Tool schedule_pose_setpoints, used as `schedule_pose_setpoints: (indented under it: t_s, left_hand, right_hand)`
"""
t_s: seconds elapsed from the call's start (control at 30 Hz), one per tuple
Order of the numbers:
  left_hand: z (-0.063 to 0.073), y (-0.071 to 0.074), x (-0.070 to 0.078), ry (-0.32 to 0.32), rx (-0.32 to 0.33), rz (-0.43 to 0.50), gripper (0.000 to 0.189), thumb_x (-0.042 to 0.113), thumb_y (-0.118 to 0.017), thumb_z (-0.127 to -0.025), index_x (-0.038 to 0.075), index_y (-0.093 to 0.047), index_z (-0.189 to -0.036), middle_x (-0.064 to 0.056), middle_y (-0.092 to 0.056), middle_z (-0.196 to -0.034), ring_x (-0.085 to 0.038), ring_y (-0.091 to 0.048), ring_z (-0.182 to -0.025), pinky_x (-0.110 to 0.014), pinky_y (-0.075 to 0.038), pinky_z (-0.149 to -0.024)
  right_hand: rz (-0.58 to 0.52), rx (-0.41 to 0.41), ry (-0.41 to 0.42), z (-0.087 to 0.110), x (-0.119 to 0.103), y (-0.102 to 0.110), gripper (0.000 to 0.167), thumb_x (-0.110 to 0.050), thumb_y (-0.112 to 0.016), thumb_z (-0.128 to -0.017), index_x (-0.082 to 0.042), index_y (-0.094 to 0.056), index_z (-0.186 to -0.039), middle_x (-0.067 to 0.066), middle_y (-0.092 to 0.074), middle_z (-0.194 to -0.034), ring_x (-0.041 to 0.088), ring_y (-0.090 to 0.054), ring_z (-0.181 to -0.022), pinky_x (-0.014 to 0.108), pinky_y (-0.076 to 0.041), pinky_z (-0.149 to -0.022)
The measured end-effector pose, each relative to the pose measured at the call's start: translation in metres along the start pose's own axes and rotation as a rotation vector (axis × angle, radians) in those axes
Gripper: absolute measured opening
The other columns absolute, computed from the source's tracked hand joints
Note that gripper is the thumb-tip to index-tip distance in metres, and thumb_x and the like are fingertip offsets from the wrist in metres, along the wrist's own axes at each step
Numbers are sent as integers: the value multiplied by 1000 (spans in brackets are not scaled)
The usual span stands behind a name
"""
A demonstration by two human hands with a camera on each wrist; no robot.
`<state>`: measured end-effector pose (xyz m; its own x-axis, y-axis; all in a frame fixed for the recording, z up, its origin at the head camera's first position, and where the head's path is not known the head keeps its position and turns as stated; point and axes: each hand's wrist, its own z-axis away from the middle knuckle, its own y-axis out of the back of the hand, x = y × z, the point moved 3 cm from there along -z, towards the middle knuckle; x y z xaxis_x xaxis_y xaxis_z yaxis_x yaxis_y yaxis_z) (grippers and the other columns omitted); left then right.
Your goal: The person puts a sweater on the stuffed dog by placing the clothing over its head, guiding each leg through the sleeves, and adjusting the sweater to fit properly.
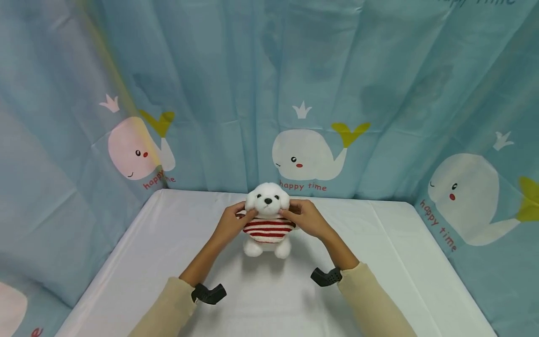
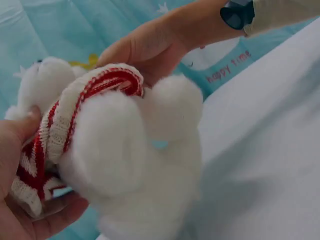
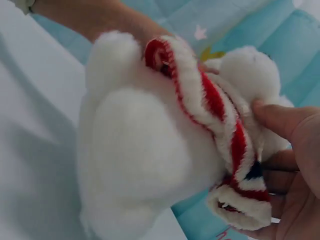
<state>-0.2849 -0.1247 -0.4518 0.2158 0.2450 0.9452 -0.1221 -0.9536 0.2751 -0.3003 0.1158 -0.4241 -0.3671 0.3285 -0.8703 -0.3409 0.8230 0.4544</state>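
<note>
A white plush dog in a red-and-white striped knitted sweater faces the head camera near the far edge of the table. My left hand grips its upper body on the left, thumb by the cheek. On the other side my right hand holds it the same way, thumb under the cheek. In the left wrist view the fluffy legs fill the middle, with the sweater bunched above them. A sweater sleeve hangs beside my right fingers in the right wrist view.
A white cloth covers the table. Blue curtains printed with whales surround it at the back and both sides, close to the table's far edge. Black camera mounts sit on both wrists below beige sleeves.
</note>
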Motion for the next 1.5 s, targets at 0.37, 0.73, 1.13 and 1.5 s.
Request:
schedule_pose_setpoints:
  t_s: [0.37, 0.73, 1.13, 1.5]
  left_hand:
    - [14, -27, -6, 328, -61, 275, 64, 54, -53, -103, -7, -69, -117, -7, -74, -96, -13, -70, -84, -30, -58, -79]
    - [25, -49, -32, 387, -28, 546, 77, 61, -35, -105, -3, -44, -148, -23, -65, -120, -22, -71, -94, -35, -58, -85]
    - [43, -55, -28, 291, 5, 239, 65, 39, -58, -104, 2, -39, -154, -20, -71, -118, -23, -71, -104, -28, -57, -78]
    - [52, -54, -7, -76, 174, -271, 47, 21, -86, -84, 11, -55, -118, -10, -55, -92, -20, -65, -80, -28, -49, -64]
  right_hand:
    - [-83, 78, -380, 23, 18, 5, 43, -46, -64, -98, -7, -70, -80, -1, -64, -71, 11, -58, -66, 27, -48, -59]
    - [-191, 116, -538, 42, 63, 2, 46, -45, -61, -100, -5, -72, -82, -1, -62, -77, 12, -59, -74, 28, -49, -65]
    - [215, 162, -416, 49, 56, 7, 48, -43, -60, -101, 1, -71, -117, 10, -72, -99, 24, -66, -92, 40, -55, -78]
    - [181, 123, -79, 56, 1, 6, 53, -40, -74, -93, -8, -66, -134, 7, -68, -129, 25, -66, -108, 49, -52, -93]
